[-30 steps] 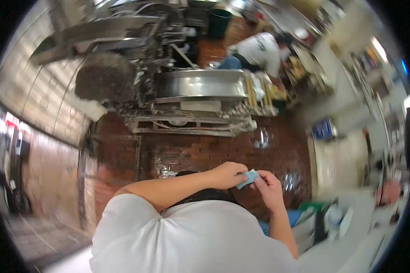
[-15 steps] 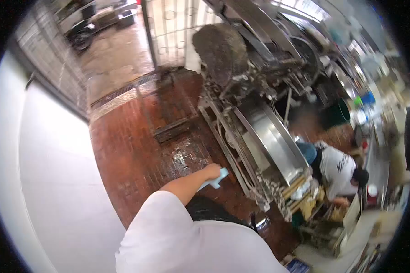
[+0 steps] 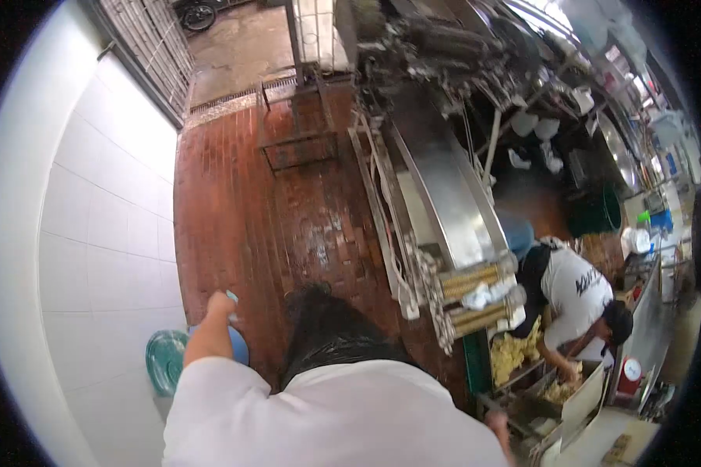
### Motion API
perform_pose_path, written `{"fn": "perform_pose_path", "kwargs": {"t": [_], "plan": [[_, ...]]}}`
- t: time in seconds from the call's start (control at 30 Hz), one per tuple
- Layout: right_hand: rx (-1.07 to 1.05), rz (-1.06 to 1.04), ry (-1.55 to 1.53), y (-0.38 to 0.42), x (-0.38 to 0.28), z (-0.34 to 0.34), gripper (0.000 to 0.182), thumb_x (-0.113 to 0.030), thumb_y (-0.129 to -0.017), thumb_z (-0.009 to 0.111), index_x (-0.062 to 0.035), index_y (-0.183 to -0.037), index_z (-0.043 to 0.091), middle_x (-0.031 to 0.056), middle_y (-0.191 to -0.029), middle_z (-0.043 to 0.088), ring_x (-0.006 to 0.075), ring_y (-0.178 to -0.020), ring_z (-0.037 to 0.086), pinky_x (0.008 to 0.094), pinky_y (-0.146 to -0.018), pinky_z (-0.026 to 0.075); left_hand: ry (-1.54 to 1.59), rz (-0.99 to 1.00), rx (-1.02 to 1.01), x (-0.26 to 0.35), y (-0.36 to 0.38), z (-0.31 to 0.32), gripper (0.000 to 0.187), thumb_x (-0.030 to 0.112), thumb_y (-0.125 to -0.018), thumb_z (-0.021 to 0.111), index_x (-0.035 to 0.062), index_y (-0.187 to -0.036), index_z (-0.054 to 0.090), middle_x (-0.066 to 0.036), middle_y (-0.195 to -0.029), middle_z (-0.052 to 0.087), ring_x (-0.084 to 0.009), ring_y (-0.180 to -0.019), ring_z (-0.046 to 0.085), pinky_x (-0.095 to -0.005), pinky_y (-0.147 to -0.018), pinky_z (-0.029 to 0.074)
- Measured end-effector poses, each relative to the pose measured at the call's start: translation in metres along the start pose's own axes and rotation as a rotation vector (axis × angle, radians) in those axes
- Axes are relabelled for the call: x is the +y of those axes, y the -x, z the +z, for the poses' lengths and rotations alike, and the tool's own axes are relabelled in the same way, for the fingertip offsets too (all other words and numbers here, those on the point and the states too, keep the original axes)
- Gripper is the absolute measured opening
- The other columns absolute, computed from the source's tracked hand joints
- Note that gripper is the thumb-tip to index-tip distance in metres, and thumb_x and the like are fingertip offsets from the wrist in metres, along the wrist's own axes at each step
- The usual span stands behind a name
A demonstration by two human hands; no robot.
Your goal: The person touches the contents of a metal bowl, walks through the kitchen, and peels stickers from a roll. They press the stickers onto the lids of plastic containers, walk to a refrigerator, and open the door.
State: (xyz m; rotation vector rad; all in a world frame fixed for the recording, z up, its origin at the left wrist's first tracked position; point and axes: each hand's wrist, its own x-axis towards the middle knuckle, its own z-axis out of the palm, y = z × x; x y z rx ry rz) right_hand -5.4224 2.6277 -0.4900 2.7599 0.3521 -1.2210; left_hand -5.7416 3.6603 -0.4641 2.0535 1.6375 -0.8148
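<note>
My left hand (image 3: 221,303) is out at the left, closed round a light blue cloth (image 3: 233,298) that pokes out past the fingers. Below that hand, partly behind my forearm, stands a blue container (image 3: 239,347), with a round green lid (image 3: 165,363) beside it against the wall. My right hand (image 3: 497,425) shows low at the right, next to a grey metal bar (image 3: 492,404) at the edge of a box-like station. Its fingers are too blurred and small to tell what they do.
A machine with a steel chute (image 3: 463,198) and rollers stands ahead to the right. Beyond it a co-worker (image 3: 576,292) bends over yellowish dough (image 3: 514,358). A metal frame (image 3: 300,148) stands on the wet brick floor (image 3: 226,218). A tiled wall (image 3: 105,265) runs along the left.
My left hand has swung from near the machine out to the left, with the cloth still in it. The view has shifted, bringing the blue container, green lid and my right hand into sight.
</note>
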Motion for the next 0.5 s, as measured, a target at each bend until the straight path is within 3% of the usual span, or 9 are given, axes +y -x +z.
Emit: {"fn": "perform_pose_path", "kwargs": {"t": [0.03,0.07,0.1,0.13,0.2,0.23,0.27,0.33,0.5], "plan": [[0.305,-0.058,-0.634,0.015,-0.029,-0.081,0.036,-0.026,-0.095,0.064,-0.0051,-0.124,0.067,0.0143,-0.096,0.070,0.0326,-0.090,0.067,0.0536,-0.074,0.052,-0.276,0.201,0.017,-0.011,0.011,0.057,0.033,0.028,-0.085,0.068,0.0054,-0.108,0.078,-0.020,-0.112,0.075,-0.0368,-0.105,0.072,-0.0478,-0.094,0.056],[0.046,0.155,-0.704,-0.022,0.005,-0.132,0.021,-0.020,-0.091,0.063,-0.0080,-0.075,0.060,0.0082,-0.070,0.061,0.0252,-0.055,0.057,0.0440,-0.051,0.047,-0.491,0.520,-0.150,-0.022,0.022,0.109,0.033,0.029,-0.086,0.065,0.0074,-0.107,0.078,-0.019,-0.111,0.075,-0.0373,-0.103,0.072,-0.0485,-0.092,0.056],[0.216,0.440,-1.044,-0.014,-0.046,-0.195,0.025,-0.025,-0.099,0.067,-0.0018,-0.109,0.065,0.0096,-0.078,0.055,0.0255,-0.068,0.056,0.0450,-0.062,0.048,-0.677,0.835,-0.319,-0.031,0.037,0.156,0.033,0.031,-0.086,0.062,0.0094,-0.106,0.079,-0.018,-0.109,0.075,-0.0377,-0.100,0.072,-0.0491,-0.090,0.056],[0.340,0.508,-1.038,-0.030,-0.077,-0.247,0.016,-0.018,-0.099,0.061,-0.0039,-0.092,0.059,0.0056,-0.063,0.047,0.0234,-0.052,0.049,0.0403,-0.048,0.042,-0.618,0.815,-0.412,-0.021,0.083,0.173,0.034,0.032,-0.087,0.061,0.0097,-0.105,0.078,-0.018,-0.108,0.075,-0.0377,-0.099,0.072,-0.0486,-0.089,0.057],[0.360,-0.161,-0.373,-0.131,0.022,-0.270,0.030,-0.026,-0.102,0.059,0.0017,-0.091,0.063,0.0119,-0.073,0.057,0.0244,-0.065,0.060,0.0439,-0.061,0.048,-0.446,0.871,-0.553,-0.020,0.148,0.212,0.036,0.035,-0.089,0.058,0.0090,-0.103,0.078,-0.021,-0.108,0.074,-0.0393,-0.098,0.071,-0.0486,-0.088,0.056],[0.364,0.024,-0.508,-0.084,-0.068,-0.340,0.028,-0.024,-0.100,0.059,0.0022,-0.093,0.064,0.0143,-0.076,0.061,0.0251,-0.067,0.062,0.0426,-0.062,0.048,-0.359,0.546,-0.582,-0.012,0.175,0.229,0.035,0.034,-0.090,0.058,0.0084,-0.103,0.078,-0.022,-0.110,0.073,-0.0411,-0.101,0.070,-0.0498,-0.089,0.055],[0.605,-0.388,0.053,-0.175,0.022,-0.324,0.029,-0.026,-0.098,0.061,0.0023,-0.096,0.065,0.0156,-0.081,0.064,0.0246,-0.071,0.063,0.0414,-0.065,0.049,-0.407,0.579,-0.534,-0.028,0.176,0.271,0.034,0.032,-0.089,0.058,0.0078,-0.103,0.078,-0.022,-0.112,0.073,-0.0412,-0.104,0.070,-0.0498,-0.092,0.054],[0.395,-0.043,-0.584,-0.126,-0.077,-0.391,0.040,-0.035,-0.093,0.066,0.0016,-0.108,0.068,0.0217,-0.096,0.070,0.0363,-0.092,0.068,0.0454,-0.081,0.052,-0.187,0.466,-0.509,-0.041,0.199,0.302,0.033,0.031,-0.087,0.059,0.0088,-0.102,0.078,-0.022,-0.113,0.073,-0.0376,-0.106,0.070,-0.0482,-0.093,0.054],[0.342,-0.065,-0.139,-0.142,-0.064,-0.436,0.048,-0.042,-0.092,0.063,-0.0040,-0.122,0.069,0.0267,-0.122,0.069,0.0365,-0.118,0.066,0.0465,-0.101,0.050,-0.416,0.485,-0.415,-0.014,0.188,0.341,0.042,0.042,-0.088,0.061,0.0125,-0.112,0.078,-0.023,-0.118,0.072,-0.0283,-0.111,0.072,-0.0394,-0.097,0.057]]}}
